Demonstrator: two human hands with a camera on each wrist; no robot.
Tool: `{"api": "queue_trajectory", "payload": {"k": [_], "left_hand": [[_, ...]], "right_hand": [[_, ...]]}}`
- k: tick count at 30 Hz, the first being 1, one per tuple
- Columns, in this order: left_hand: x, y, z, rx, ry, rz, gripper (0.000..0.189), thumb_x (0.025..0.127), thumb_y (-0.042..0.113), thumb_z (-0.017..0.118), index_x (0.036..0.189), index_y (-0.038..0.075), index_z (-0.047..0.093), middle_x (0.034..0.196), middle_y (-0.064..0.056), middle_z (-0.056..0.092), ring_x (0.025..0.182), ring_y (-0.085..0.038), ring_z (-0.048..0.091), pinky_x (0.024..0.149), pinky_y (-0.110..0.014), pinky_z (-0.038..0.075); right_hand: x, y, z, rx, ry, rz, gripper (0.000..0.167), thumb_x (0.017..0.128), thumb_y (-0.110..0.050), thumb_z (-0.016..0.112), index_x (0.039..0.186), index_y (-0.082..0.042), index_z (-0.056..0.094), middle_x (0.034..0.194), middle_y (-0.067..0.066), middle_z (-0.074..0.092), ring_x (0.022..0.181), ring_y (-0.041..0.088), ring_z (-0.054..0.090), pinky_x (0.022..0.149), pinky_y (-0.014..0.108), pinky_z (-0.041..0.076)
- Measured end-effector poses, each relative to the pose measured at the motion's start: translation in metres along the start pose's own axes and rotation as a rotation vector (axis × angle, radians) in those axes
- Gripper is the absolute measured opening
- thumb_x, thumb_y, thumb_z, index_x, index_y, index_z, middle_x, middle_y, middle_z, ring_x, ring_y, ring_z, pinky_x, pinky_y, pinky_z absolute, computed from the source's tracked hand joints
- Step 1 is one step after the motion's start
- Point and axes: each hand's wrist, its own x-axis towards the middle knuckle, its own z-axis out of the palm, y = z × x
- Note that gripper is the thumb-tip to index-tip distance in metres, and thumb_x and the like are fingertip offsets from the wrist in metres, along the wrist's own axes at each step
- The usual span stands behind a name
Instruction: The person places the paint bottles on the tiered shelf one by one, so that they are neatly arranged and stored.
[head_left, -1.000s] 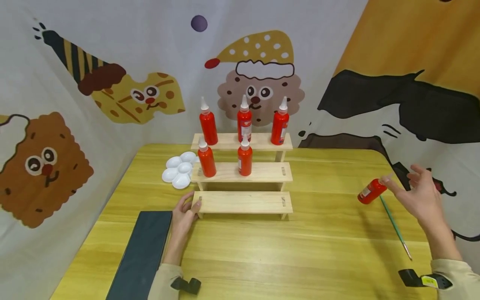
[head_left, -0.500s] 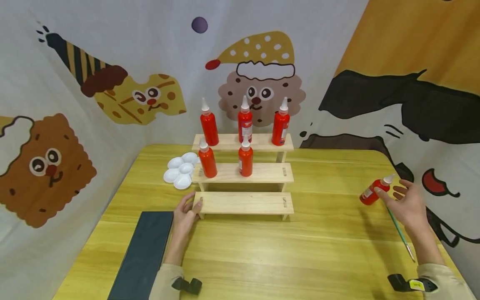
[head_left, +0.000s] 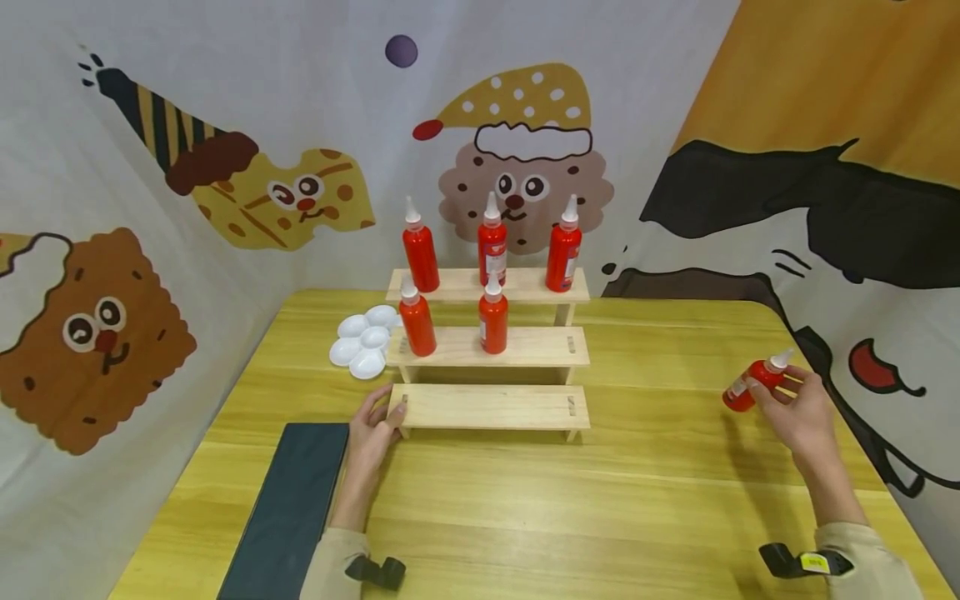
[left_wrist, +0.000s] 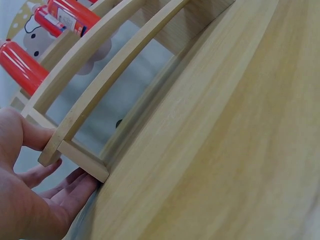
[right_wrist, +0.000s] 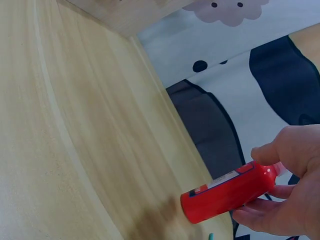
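Note:
A pale wooden three-step rack (head_left: pixel 487 408) stands on the table. My left hand (head_left: pixel 372 429) grips the left end of its lowest step, thumb on top and fingers beside the leg in the left wrist view. My right hand (head_left: pixel 802 417) holds a red paint bottle (right_wrist: pixel 225 195) round its upper part, at the table's right; its base appears to stand on the tabletop. White-nozzled red paint bottles stand on the rack too: three on the top step, such as the right one (head_left: pixel 564 260), and two on the middle step, such as the left one (head_left: pixel 417 325).
A white flower-shaped palette (head_left: pixel 367 363) lies left of the rack. A dark flat rectangular item (head_left: pixel 288 508) lies near my left forearm. In the right wrist view, a small teal tip (right_wrist: pixel 211 236) shows beside the bottle. A printed cloth (head_left: pixel 315 83) hangs behind the table.
My right hand has moved left and closed its fingers round the bottle, which stays in place. The green paintbrush is now hidden behind my right hand and arm. My left hand keeps its grip.

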Motion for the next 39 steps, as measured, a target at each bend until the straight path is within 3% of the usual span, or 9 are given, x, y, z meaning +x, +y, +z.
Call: {"api": "queue_trajectory", "payload": {"k": [7, 14, 21, 33, 36, 39], "left_hand": [[-0.001, 0.0, 0.0, -0.024, -0.012, 0.007, 0.049, 0.096, 0.009, 0.068, 0.143, 0.009, 0.055, 0.115, -0.012, 0.072, 0.086, -0.006, 0.066, 0.074, -0.025, 0.055], [-0.003, -0.006, 0.002, -0.08, -0.027, 0.089, 0.05, 0.093, 0.011, 0.071, 0.14, 0.003, 0.056, 0.106, -0.01, 0.074, 0.084, -0.009, 0.067, 0.07, -0.026, 0.056], [0.0, -0.005, 0.001, -0.054, -0.025, 0.032, 0.051, 0.097, 0.008, 0.066, 0.146, 0.005, 0.052, 0.125, -0.023, 0.068, 0.089, -0.008, 0.067, 0.075, -0.027, 0.056], [-0.003, 0.0, -0.001, -0.034, -0.017, 0.018, 0.049, 0.097, 0.006, 0.065, 0.145, 0.007, 0.053, 0.123, -0.023, 0.068, 0.088, -0.008, 0.067, 0.075, -0.026, 0.056], [-0.002, -0.001, -0.001, -0.039, -0.018, 0.016, 0.049, 0.097, 0.005, 0.065, 0.145, 0.007, 0.053, 0.124, -0.023, 0.067, 0.089, -0.009, 0.067, 0.076, -0.026, 0.056], [-0.002, 0.001, -0.001, -0.039, -0.026, 0.011, 0.05, 0.097, 0.006, 0.065, 0.145, 0.007, 0.052, 0.126, -0.024, 0.067, 0.09, -0.008, 0.067, 0.076, -0.026, 0.056]], "right_hand": [[0.006, 0.005, 0.006, -0.016, 0.017, 0.02, 0.075, 0.104, -0.03, 0.049, 0.152, 0.017, 0.014, 0.145, 0.047, 0.033, 0.126, 0.059, 0.043, 0.058, 0.003, 0.036], [0.01, 0.009, 0.007, -0.054, 0.016, 0.04, 0.073, 0.104, -0.028, 0.046, 0.152, 0.016, 0.013, 0.146, 0.047, 0.034, 0.129, 0.06, 0.043, 0.057, 0.003, 0.034], [0.017, 0.003, 0.009, -0.082, 0.01, 0.03, 0.071, 0.105, -0.029, 0.044, 0.152, 0.016, 0.015, 0.149, 0.045, 0.033, 0.13, 0.059, 0.044, 0.059, 0.005, 0.033], [0.029, -0.029, 0.01, -0.01, -0.003, -0.05, 0.071, 0.107, -0.032, 0.044, 0.156, 0.01, 0.014, 0.152, 0.04, 0.033, 0.129, 0.056, 0.044, 0.064, 0.007, 0.038], [0.028, -0.039, 0.011, -0.02, 0.007, -0.065, 0.071, 0.107, -0.033, 0.044, 0.156, 0.008, 0.015, 0.154, 0.038, 0.032, 0.131, 0.056, 0.044, 0.079, 0.022, 0.054], [0.028, -0.049, 0.012, -0.034, 0.017, -0.071, 0.072, 0.106, -0.035, 0.045, 0.156, 0.007, 0.016, 0.155, 0.036, 0.032, 0.132, 0.055, 0.044, 0.099, 0.051, 0.052]]}}
